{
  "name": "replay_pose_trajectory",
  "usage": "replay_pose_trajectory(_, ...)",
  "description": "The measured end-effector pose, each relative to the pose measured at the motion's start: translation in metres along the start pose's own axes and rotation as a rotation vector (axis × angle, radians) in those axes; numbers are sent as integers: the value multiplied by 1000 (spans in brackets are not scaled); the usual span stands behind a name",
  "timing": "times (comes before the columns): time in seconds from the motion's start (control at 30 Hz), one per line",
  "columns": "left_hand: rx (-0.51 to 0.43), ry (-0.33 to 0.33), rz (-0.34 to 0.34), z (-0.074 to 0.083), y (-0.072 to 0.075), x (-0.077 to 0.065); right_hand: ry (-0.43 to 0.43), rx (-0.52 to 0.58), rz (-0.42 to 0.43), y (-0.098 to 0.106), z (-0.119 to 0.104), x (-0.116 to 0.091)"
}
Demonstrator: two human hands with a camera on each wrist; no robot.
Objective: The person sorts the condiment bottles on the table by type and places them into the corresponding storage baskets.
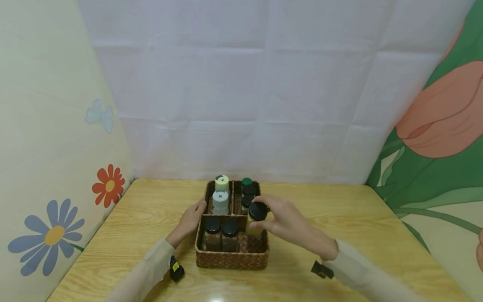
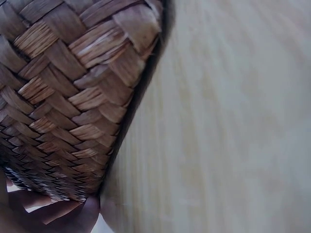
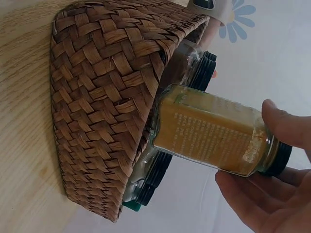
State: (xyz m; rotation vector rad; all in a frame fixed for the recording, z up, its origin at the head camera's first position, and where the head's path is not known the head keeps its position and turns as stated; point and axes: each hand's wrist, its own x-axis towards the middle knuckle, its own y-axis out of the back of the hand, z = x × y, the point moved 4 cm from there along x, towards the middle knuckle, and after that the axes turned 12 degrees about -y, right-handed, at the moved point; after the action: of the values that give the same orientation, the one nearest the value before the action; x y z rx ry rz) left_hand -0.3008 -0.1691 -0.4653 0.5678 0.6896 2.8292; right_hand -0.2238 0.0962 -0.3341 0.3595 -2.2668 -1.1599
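Note:
My right hand (image 1: 284, 218) grips a glass spice jar (image 3: 209, 131) by its black lid and neck, thumb on one side and fingers on the other. Yellow-brown powder fills the jar, which has fine print on its side. Its base is at the rim of a woven basket (image 1: 232, 260), over the front right part. My left hand (image 1: 191, 220) rests against the basket's left side, its fingers (image 2: 77, 216) at the far end of the wall in the left wrist view. Two dark jars with black lids (image 1: 213, 226) (image 1: 230, 227) stand in the front compartment.
The back left compartment holds a bottle with a pale yellow cap (image 1: 222, 181) and a white-capped bottle (image 1: 220, 199). In the back right one stand black-lidded jars (image 1: 247, 200) and a green cap (image 1: 247, 181). The basket is on a wooden table (image 1: 320, 205) before a white cloth (image 1: 226, 84).

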Motion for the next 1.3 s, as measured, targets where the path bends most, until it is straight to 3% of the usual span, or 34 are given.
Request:
replay_pose_trajectory(0.87, 14, 11, 14, -1, -1, 1, -31, -54, -90, -29, 15, -1)
replay_pose_trajectory(1.3, 10, 18, 7, -1, -1, 1, -66, -7, -164, -41, 20, 1)
